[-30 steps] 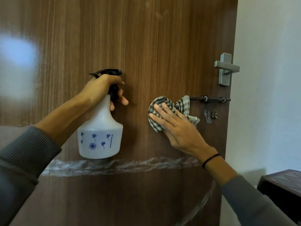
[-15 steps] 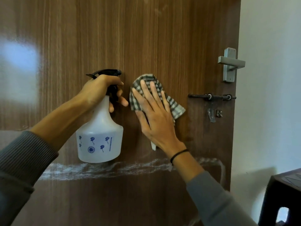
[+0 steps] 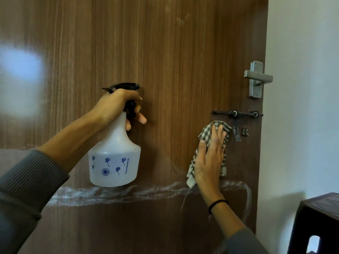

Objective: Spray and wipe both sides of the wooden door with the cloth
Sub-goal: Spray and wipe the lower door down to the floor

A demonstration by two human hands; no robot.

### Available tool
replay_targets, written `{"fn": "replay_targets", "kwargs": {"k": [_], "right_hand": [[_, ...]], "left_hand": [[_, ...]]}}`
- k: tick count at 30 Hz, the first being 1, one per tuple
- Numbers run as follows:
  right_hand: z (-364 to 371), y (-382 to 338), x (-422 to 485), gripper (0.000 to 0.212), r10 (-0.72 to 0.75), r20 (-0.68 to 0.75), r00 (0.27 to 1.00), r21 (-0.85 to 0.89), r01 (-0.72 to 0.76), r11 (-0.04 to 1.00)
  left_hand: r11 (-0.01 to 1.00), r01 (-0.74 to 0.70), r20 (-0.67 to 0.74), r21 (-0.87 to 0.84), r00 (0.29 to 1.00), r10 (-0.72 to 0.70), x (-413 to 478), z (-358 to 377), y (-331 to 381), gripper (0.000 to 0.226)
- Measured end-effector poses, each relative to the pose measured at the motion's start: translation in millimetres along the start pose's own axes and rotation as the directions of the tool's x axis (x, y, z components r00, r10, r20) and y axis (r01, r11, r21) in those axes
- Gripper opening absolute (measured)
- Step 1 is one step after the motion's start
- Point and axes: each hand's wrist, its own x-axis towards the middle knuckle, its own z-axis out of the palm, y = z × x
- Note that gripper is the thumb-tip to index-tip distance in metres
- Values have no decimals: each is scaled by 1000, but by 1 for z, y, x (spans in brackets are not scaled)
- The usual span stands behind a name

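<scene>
Under our right hand (image 3: 209, 162), from the head view, the checked cloth (image 3: 204, 133) lies flat on the wooden door (image 3: 183, 61), pressed by straight fingers. Half a second ago that hand was wiping just beside the spray bottle (image 3: 114, 160); now it has swept back to sit just below the sliding bolt (image 3: 236, 113). Our left hand (image 3: 117, 101) has stayed put, curled round the bottle's neck at the trigger. A white foam streak (image 3: 119, 195) runs below both hands, unwiped, so we judge this face partly done and the other side still to come
</scene>
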Motion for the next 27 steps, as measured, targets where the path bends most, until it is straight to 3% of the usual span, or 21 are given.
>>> {"fn": "replay_targets", "kwargs": {"k": [7, 15, 17, 19, 22, 24, 27], "right_hand": [[-6, -21, 44, 52, 200, -45, 979, 79, -196, 977], [15, -50, 18, 51, 109, 3, 994, 101, -109, 989], [27, -63, 7, 51, -50, 67, 997, 54, 46, 997], [31, -71, 5, 53, -230, 187, 955, 22, 230, 973], [16, -59, 19, 56, -323, 307, 895, -20, 346, 938], [5, -45, 32, 54, -306, 280, 910, -60, 335, 940], [7, -44, 49, 52, -163, 180, 970, 8, 165, 986]], "left_hand": [[998, -50, 25, -36, 998, 51, 0, -1, -3, 25], [997, -56, 26, -46, 998, 57, 0, 2, -3, 23], [997, -54, 25, -50, 998, 56, -2, 3, -2, 22], [997, -47, 21, -55, 999, 48, -3, 3, -1, 21], [998, -43, 25, -42, 999, 44, -5, 3, 1, 21], [998, -41, 24, -39, 999, 42, -6, 2, 1, 21], [997, -50, 24, -50, 998, 51, -5, 3, 0, 19]]}}
